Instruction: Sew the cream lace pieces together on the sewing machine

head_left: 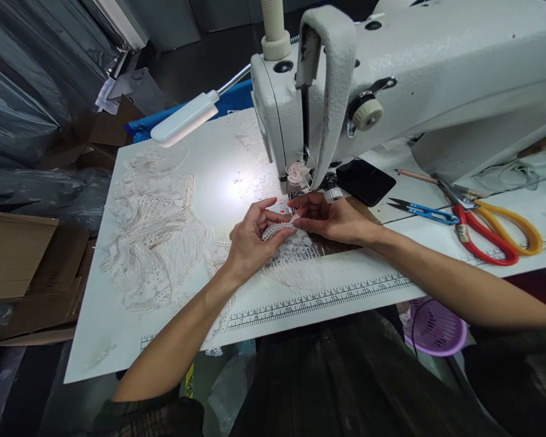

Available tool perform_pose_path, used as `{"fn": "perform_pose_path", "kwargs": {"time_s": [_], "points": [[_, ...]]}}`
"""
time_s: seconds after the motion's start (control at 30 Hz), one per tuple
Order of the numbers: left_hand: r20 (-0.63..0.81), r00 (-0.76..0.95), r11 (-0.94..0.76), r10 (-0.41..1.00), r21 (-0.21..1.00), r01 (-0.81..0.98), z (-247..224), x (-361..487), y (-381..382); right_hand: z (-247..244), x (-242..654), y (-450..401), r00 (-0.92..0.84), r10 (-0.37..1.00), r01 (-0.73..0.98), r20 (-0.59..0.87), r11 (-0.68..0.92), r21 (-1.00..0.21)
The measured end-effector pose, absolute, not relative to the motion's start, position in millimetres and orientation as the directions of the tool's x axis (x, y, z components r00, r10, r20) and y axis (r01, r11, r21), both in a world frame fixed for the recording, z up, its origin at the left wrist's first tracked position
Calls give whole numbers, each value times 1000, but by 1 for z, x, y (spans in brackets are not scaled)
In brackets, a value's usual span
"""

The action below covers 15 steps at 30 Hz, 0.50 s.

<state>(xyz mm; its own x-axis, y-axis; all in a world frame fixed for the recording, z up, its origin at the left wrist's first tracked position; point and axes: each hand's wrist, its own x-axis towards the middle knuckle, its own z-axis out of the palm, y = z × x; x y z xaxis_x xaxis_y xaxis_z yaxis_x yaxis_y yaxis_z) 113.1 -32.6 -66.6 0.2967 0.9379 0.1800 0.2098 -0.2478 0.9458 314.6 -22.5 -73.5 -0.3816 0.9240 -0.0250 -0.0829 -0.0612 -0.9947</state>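
The left forearm [186, 328] slants up from the lower left of the frame, the right forearm [455, 282] runs in from the lower right; near the centre the left hand [252, 240] and right hand [334, 220] nearly meet, fingers [262, 206] bent, thumb tips [287, 233] close together

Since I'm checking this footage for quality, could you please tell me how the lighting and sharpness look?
Head view: the lamp leaves a washed-out glare patch on the white table; head view: the left hand and right hand look fairly sharp, the held lace pale with low contrast; head view: the dark clothing shows little detail.
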Motion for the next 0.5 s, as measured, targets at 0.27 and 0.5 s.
{"fn": "perform_pose_path", "kwargs": {"time_s": [0.27,0.5], "points": [[135,311,-228,941,930,288,-60,113,-25,-68,311,-23,-338,941,38,-33,-21,-999],[104,346,-297,933,767,568,-48,108,-6,-60,345,-15,-424,893,601,148,400,-692]]}}
